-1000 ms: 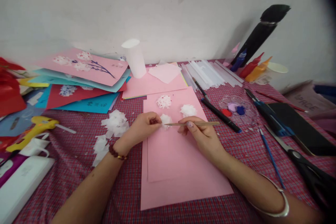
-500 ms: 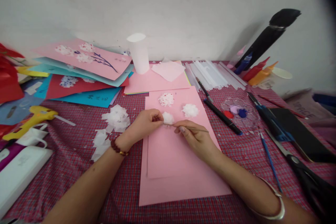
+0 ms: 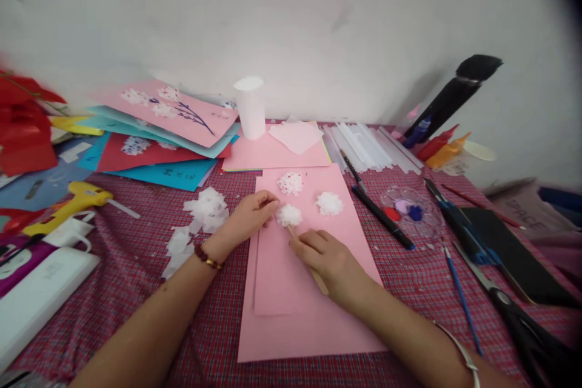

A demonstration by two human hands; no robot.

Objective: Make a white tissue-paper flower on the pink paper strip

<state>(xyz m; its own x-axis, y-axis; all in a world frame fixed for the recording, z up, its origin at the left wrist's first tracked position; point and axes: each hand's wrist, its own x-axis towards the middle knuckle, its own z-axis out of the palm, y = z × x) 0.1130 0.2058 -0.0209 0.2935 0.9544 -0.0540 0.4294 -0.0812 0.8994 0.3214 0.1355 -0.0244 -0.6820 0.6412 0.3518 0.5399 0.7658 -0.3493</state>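
Observation:
On a pink sheet of card [image 3: 291,279] lie three white tissue-paper puffs. One puff [image 3: 290,183] has red specks; another [image 3: 329,204] is plain white at the right. My right hand [image 3: 325,260] grips a thin wooden stick [image 3: 321,282], whose tip touches the lower edge of the nearest puff [image 3: 289,215]. Just left of that puff is my left hand [image 3: 252,215], its thumb and fingers pinched together; whatever is between them is hidden. Beside my left wrist, loose white tissue pieces [image 3: 207,209] are heaped on the checked cloth.
Finished cards [image 3: 168,112] are stacked behind left, near a yellow glue gun [image 3: 86,195]. A white paper roll [image 3: 250,109] stands at the back. To the right are a paint palette [image 3: 427,215], a black marker [image 3: 382,216], a paintbrush [image 3: 461,297] and scissors [image 3: 513,315].
My right hand has moved down and turned the stick from nearly level to slanting up at the nearest puff. My left hand has shifted slightly off the puff. The view has tilted a little.

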